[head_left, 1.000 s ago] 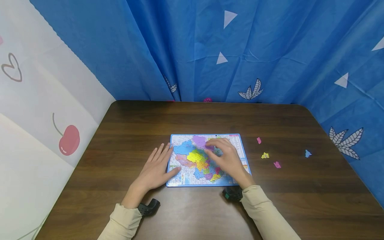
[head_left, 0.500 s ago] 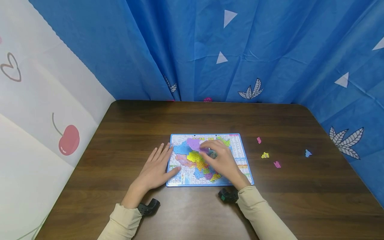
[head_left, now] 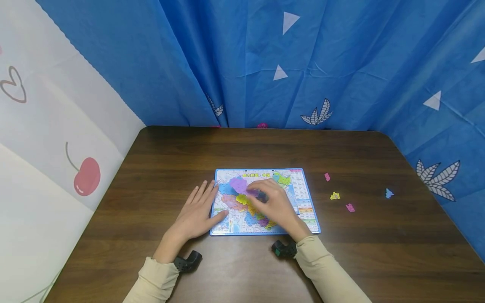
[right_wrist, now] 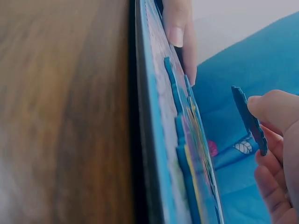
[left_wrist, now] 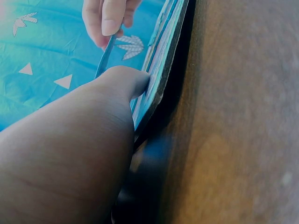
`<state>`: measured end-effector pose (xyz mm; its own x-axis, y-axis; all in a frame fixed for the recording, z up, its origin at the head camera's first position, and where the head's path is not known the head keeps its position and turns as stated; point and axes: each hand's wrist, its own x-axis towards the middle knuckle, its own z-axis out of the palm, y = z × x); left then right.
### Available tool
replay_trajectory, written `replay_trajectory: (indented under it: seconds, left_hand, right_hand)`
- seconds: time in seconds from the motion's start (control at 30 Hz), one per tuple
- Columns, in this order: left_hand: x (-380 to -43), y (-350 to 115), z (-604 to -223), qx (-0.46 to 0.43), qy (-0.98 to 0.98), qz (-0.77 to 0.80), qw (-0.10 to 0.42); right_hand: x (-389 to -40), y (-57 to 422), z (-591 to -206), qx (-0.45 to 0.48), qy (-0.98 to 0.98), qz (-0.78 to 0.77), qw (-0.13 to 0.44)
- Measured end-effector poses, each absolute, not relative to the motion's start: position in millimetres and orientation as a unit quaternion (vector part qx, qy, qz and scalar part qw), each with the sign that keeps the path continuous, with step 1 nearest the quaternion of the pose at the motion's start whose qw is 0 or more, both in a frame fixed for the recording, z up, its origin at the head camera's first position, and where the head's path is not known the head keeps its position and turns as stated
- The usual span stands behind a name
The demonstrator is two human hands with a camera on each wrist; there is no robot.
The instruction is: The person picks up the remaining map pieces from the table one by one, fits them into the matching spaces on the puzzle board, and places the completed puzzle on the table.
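Note:
A map puzzle board with a blue border lies on the table, with coloured pieces on it, among them a blue, a yellow and a pink one. My right hand pinches a purple puzzle piece between thumb and fingers over the board's upper left part. In the right wrist view the piece appears edge-on, held clear of the board. My left hand lies with straight fingers at the board's left side; its thumb touches the board in the left wrist view. The right hand covers the board's middle.
Several loose pieces lie right of the board on the brown wooden table: a pink one, a yellow one, a magenta one and, farther out, a blue one. A blue curtain hangs behind the table.
My right hand has carried the purple piece leftward and slightly nearer, uncovering the board's title and a green piece at its upper right. The left hand and loose pieces have stayed put.

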<state>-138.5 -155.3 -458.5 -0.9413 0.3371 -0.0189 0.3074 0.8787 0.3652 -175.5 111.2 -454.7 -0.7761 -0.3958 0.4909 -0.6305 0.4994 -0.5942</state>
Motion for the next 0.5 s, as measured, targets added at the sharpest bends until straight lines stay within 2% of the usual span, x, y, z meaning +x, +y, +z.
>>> replay_trajectory:
  seconds: [0.5]
  left_hand:
    - [-138.3,-155.3,-458.4,0.171,0.968,0.181,0.038]
  right_hand:
    - [-172.8,103.9,-458.4,0.308,-0.86,0.388,0.123]
